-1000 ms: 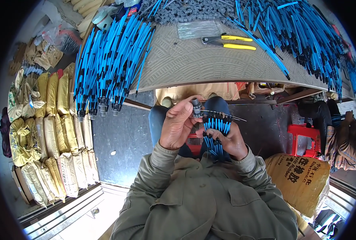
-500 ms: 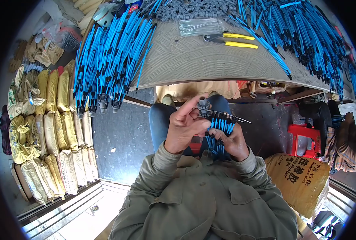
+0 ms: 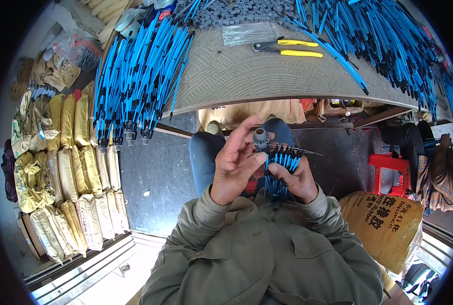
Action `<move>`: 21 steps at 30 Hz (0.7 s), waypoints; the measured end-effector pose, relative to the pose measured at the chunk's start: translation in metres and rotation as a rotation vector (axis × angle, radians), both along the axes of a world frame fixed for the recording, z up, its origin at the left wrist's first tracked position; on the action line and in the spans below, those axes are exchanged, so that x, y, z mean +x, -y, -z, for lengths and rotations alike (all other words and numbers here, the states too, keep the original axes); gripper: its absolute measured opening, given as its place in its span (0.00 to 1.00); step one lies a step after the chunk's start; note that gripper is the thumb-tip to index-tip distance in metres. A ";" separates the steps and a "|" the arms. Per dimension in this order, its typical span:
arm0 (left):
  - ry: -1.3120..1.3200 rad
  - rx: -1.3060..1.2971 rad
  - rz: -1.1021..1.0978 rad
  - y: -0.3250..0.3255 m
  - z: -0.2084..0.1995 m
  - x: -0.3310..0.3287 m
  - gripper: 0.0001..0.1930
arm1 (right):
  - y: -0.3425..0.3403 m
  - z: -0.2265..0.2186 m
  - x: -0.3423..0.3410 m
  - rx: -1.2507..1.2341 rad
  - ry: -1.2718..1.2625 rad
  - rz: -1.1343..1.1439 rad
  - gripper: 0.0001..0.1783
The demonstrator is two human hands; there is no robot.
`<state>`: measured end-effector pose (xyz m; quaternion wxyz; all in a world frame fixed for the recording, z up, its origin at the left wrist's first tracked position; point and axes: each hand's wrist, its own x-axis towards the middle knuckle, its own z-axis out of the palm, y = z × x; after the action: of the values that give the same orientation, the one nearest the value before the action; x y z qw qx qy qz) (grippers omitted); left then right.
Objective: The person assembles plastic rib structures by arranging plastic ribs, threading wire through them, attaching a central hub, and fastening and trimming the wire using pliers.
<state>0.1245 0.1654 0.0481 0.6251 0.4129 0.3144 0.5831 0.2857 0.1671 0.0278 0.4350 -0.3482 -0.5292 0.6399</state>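
Note:
Above my lap, a grey ribbed pipe fitting (image 3: pixel 260 139) stands with its open end up. My left hand (image 3: pixel 235 165) is around it, thumb pressed low near the fitting's base and the other fingers raised along its far side. Just to the right, a bundle of short blue tubes with black ends (image 3: pixel 286 157) is gripped in my right hand (image 3: pixel 298 182), thumb across the front. Thin metal wires (image 3: pixel 310 152) run through the row of black ends and stick out to the right. How the fitting joins the tubes is hidden by my fingers.
Yellow-handled pliers (image 3: pixel 292 48) and a pack of thin metal rods (image 3: pixel 249 33) lie on the table (image 3: pixel 226 76). Grey fittings (image 3: pixel 231 14) are heaped behind. Blue tube bundles (image 3: pixel 140 76) hang over the left edge; more (image 3: pixel 374 46) lie right. A red stool (image 3: pixel 391 173) stands right.
The whole view has shifted slightly. My left fingers have straightened a little beside the fitting, and the fitting's open end tips more toward me. My right hand keeps its grip on the tubes.

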 end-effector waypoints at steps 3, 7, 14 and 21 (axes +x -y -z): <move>-0.050 -0.042 0.057 0.002 0.002 -0.005 0.26 | -0.001 0.000 0.002 -0.019 0.023 -0.013 0.05; -0.249 0.018 0.045 0.005 -0.002 -0.003 0.25 | 0.002 0.011 0.002 -0.075 -0.022 -0.007 0.04; -0.374 0.128 -0.043 0.010 0.004 -0.002 0.26 | 0.006 0.006 -0.001 -0.051 -0.024 0.049 0.03; -0.030 -0.036 0.032 0.013 -0.005 0.001 0.26 | 0.008 0.012 0.000 0.033 -0.014 0.072 0.03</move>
<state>0.1252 0.1524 0.0529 0.6367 0.4152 0.3275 0.5612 0.2856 0.1592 0.0156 0.4674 -0.3553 -0.5236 0.6174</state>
